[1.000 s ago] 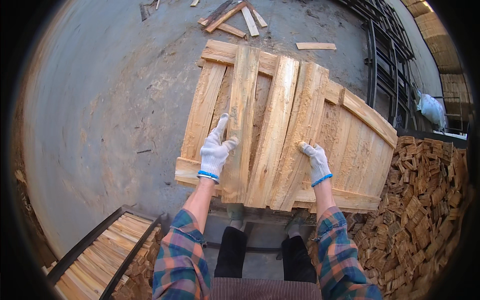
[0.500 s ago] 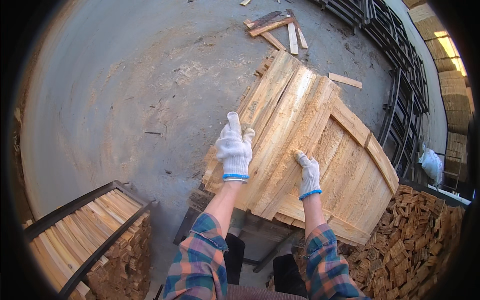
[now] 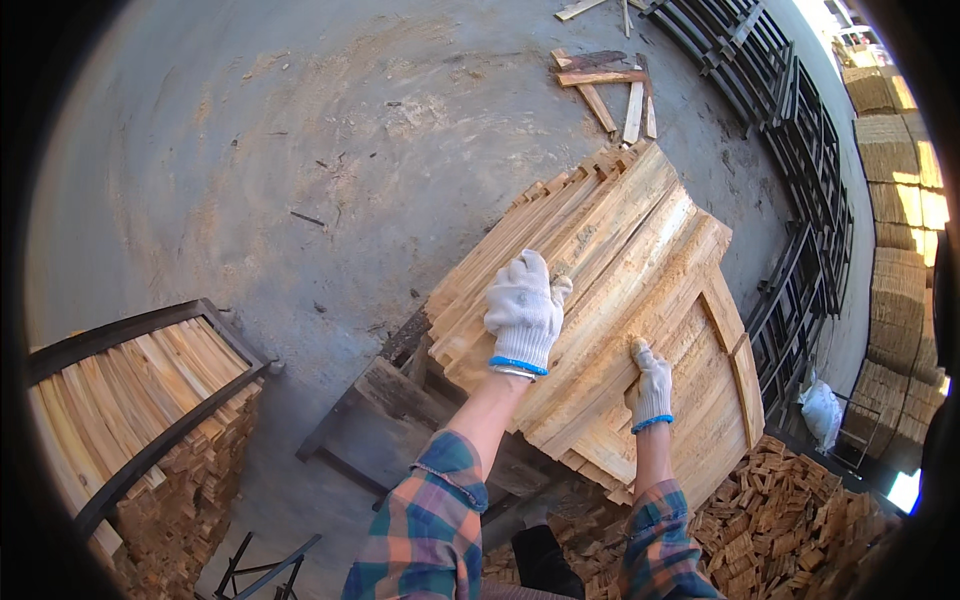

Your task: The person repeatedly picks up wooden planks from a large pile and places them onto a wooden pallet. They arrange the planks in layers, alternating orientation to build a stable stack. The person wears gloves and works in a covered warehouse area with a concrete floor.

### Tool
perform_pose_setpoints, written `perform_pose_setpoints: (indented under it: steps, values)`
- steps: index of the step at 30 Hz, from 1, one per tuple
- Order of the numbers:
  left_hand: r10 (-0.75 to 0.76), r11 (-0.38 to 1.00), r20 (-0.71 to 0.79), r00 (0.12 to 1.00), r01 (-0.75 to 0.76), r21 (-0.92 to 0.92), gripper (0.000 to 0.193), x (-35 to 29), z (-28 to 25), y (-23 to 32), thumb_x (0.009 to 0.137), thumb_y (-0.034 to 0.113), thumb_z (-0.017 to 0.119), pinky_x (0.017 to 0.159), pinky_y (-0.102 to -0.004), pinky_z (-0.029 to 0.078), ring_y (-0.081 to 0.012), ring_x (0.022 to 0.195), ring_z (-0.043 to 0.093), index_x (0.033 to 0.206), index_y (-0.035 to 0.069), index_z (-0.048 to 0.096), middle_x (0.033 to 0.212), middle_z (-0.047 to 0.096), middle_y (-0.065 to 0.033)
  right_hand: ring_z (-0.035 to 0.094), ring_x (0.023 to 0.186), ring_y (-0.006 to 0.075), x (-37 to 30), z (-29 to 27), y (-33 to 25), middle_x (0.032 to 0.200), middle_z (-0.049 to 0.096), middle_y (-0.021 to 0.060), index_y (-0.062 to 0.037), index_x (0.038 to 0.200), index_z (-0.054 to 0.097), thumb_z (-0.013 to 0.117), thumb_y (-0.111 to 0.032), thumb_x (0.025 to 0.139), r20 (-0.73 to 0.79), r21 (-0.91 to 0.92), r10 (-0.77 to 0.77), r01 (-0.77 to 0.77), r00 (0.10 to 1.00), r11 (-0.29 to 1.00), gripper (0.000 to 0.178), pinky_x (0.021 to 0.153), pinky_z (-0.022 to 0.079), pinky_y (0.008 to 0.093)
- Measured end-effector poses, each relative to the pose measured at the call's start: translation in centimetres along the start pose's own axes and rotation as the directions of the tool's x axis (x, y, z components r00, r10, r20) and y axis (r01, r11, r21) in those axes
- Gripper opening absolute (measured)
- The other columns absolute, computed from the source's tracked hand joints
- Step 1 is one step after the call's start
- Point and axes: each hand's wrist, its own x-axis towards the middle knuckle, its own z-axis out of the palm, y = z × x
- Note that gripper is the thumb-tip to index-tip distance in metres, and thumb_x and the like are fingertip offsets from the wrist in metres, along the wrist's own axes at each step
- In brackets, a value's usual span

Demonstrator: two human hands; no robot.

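A stack of pale wooden planks, dusted with sawdust, lies at a slant in front of me. My left hand, in a white knit glove with a blue cuff, rests on the planks at the stack's left, its fingers curled over a plank edge. Farther right, my gloved right hand is closed on the edge of a raised plank, thumb on top; its other fingers are partly hidden. Beyond that edge lie lower boards, with a crosswise batten on them.
A dark metal frame filled with planks stands at left. Short wood offcuts are heaped at lower right. Dark metal racks line the right, near a white sack. Loose wood strips lie on the concrete floor beyond the stack.
The view has shifted, and both hands appear farther right. My left hand's fingers, partly stretched before, are now curled. More of the stack's left side shows.
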Motion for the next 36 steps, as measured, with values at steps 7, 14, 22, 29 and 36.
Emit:
perform_pose_setpoints:
  steps: [7, 14, 22, 29, 36]
  values:
    - [0.064, 0.998, -0.120, 0.991, -0.064, 0.011, 0.054, 0.2, -0.8, -1.0, 0.082, 0.047, 0.072, 0.061, -0.0385, 0.053, -0.0257, 0.078, 0.061, 0.107, 0.002, 0.053, 0.087, 0.058, -0.0099, 0.065, 0.070, 0.0189, -2.1, -0.7, -4.0, 0.086, 0.069, 0.0078, 0.0038, 0.106, 0.066, 0.075, -0.012, 0.085, -0.104, -0.189, -0.042, 0.022, 0.994, 0.982, 0.028, 0.067, 0.055, 0.0324]
    - [-0.013, 1.000, -0.092, 0.996, 0.013, -0.001, 0.053, -1.3, -0.5, -2.1, 0.083, 0.048, 0.071, 0.062, -0.0385, 0.052, -0.0245, 0.079, 0.061, 0.103, 0.002, 0.055, 0.083, 0.056, -0.0084, 0.068, 0.089, 0.0191, -5.0, 4.8, -15.6, 0.106, 0.070, 0.0139, 0.0058, 0.132, 0.056, 0.069, -0.006, 0.078, 0.258, -0.663, -0.278, 0.379, 0.925, 0.646, 0.057, 0.081, 0.056, 0.0309]
    - [0.021, 0.999, -0.064, 0.998, -0.018, 0.047, 0.057, -1.0, -1.4, -1.6, 0.082, 0.050, 0.071, 0.062, -0.0363, 0.050, -0.0232, 0.077, 0.060, 0.104, 0.001, 0.056, 0.082, 0.056, -0.0080, 0.072, 0.092, 0.0279, -4.1, 33.3, -20.6, 0.107, 0.072, 0.0170, -0.0159, 0.145, 0.047, 0.053, -0.023, 0.097, 0.855, -0.318, -0.045, 0.453, 0.517, -0.833, 0.049, 0.071, 0.061, 0.0422]
    - [0.051, 0.997, -0.102, 0.993, -0.045, 0.065, 0.058, -1.0, -0.9, -2.0, 0.081, 0.055, 0.069, 0.064, -0.0335, 0.050, -0.0210, 0.076, 0.059, 0.102, 0.003, 0.055, 0.081, 0.054, -0.0069, 0.068, 0.107, 0.0364, 4.5, 32.8, -10.0, 0.116, 0.070, 0.0190, -0.0040, 0.115, 0.071, 0.056, -0.017, 0.094, 0.693, -0.102, 0.300, 0.501, 0.656, -0.859, 0.029, 0.081, 0.058, 0.0448]
    - [0.028, 0.999, -0.093, 0.995, -0.025, 0.037, 0.054, -1.1, -1.1, -2.3, 0.081, 0.053, 0.070, 0.062, -0.0375, 0.053, -0.0243, 0.074, 0.060, 0.098, 0.004, 0.054, 0.080, 0.056, -0.0086, 0.073, 0.091, 0.0319, 1.0, 35.9, -14.6, 0.098, 0.075, 0.0147, -0.0075, 0.108, 0.075, 0.062, -0.016, 0.089, 0.868, 0.008, 0.228, 0.448, 0.440, -0.894, 0.024, 0.064, 0.058, 0.0449]
